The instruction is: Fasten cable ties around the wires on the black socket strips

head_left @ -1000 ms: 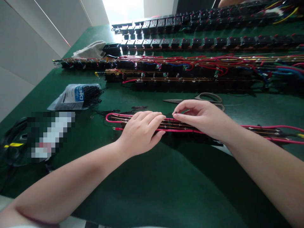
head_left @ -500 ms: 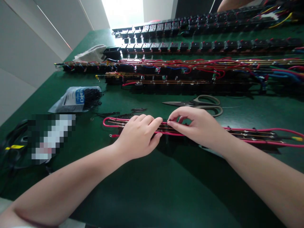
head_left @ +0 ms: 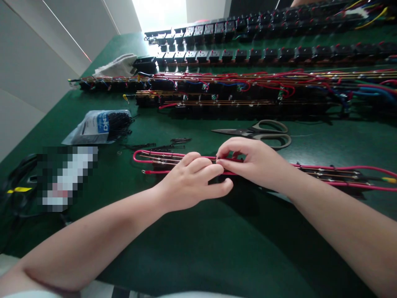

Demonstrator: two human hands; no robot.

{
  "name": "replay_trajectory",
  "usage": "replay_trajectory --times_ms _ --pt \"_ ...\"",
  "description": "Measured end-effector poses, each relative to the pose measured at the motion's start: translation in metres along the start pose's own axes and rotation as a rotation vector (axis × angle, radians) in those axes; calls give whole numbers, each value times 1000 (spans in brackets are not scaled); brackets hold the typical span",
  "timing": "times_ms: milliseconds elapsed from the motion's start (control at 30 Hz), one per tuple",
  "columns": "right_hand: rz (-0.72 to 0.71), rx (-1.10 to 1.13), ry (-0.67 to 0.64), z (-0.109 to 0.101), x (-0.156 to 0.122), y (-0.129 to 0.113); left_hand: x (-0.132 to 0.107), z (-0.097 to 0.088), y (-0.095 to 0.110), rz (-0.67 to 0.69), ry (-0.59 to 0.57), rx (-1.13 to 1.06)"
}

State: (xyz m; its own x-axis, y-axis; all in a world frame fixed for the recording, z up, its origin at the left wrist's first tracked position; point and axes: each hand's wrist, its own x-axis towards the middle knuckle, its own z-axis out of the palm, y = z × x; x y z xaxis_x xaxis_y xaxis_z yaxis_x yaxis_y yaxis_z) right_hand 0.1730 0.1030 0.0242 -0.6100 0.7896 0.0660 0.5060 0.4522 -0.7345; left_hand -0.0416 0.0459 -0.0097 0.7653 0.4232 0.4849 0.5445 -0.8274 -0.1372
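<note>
A long black strip (head_left: pixel 322 176) with a red cable (head_left: pixel 350 167) along its edges lies across the table before me. My left hand (head_left: pixel 194 180) rests over the strip, its fingers on the far side and its thumb stretched out, apart from the strip. Just to the right, my right hand (head_left: pixel 248 161) pinches a small dark bit between thumb and forefinger, seemingly the end of a black cable tie (head_left: pixel 218 157). The fingers hide most of it. Loose black cable ties (head_left: pixel 169 147) lie behind the strip, on the left.
Scissors (head_left: pixel 257 133) lie beyond my right hand. A clear bag of black cable ties (head_left: pixel 119 124) stands to the left, near a coiled black cable (head_left: pixel 20 182) and a blurred-out item (head_left: pixel 70 178). Several wired black strips (head_left: pixel 217 80) fill the far side of the green table (head_left: pixel 186 252).
My left hand has slid right toward my right hand, and its thumb has come off the strip and stretched out. The right hand keeps its pinch in nearly the same place.
</note>
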Motion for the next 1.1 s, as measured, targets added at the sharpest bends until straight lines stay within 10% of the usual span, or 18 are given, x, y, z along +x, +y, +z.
replay_trajectory --times_ms 533,1100 --pt "6 6 -14 0 0 0 2 -2 -4 78 -165 -42" --pt "-35 -5 0 1 1 0 3 4 -3 21 -44 -43"
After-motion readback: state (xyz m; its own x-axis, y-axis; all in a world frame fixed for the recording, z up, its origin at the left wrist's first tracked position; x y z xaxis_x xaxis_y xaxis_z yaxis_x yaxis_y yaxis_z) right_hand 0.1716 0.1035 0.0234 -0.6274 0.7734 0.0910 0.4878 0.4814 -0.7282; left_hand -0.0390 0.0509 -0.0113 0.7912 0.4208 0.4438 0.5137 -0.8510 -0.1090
